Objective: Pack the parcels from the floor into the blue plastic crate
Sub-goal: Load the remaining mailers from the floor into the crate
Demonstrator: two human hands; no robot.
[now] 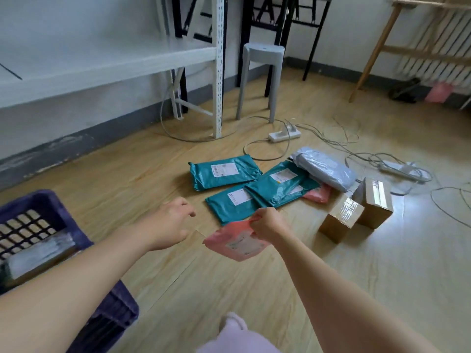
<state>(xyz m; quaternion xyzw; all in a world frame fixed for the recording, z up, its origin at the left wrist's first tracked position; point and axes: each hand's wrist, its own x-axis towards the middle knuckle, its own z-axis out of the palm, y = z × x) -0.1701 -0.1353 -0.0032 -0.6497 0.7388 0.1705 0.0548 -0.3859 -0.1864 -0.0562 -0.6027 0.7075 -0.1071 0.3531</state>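
Right hand [267,222]: pinches flat pink plastic mailer [235,242] by its top edge, so it hangs free.
Left hand [170,222]: open, empty, beside blue plastic crate [84,240].

White shipping labels sit on the teal parcels [224,171] and the pink parcel [238,242], but their print is too blurred to read.

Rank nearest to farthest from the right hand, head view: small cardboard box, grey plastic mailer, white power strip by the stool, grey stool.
From the right hand, which holds a pink mailer:
1. Small cardboard box, on the floor just to its right.
2. Grey plastic mailer, beyond the teal parcels, right of centre.
3. White power strip, farther back among the cables.
4. Grey stool, near the back wall.
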